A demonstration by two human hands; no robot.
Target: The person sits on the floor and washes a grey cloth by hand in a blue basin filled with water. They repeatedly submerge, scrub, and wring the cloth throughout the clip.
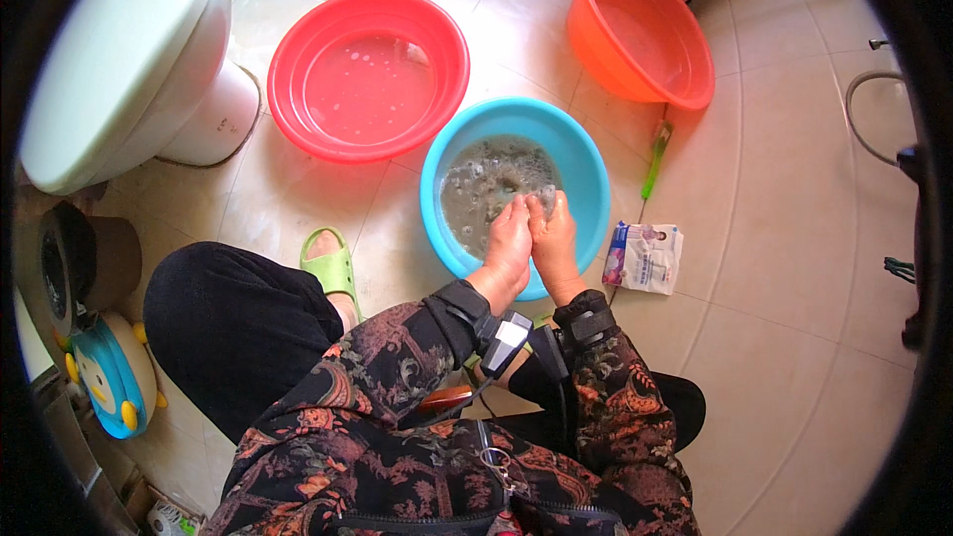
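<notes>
Murky, bubbly water (484,171) fills the bottom of a blue plastic basin (441,231) on the floor before me. Over its near right part, my left hand (510,249) and my right hand (553,234) are pressed together at the fingers. Between them they grip a small wet, greyish cloth (547,196); most of it is hidden by the fingers. Beyond and to the left stands a red basin (287,115) holding water with a few suds. A crumpled printed plastic packet (644,258) lies on the tiles right of the blue basin.
At the far right an orange basin (588,52) stands tilted, near a green-handled tool (655,160). A white toilet (179,52) is at the upper left. Below it are a dark bin (115,253) and a child's blue and cream potty seat (112,380). A hose (856,119) curves at the right.
</notes>
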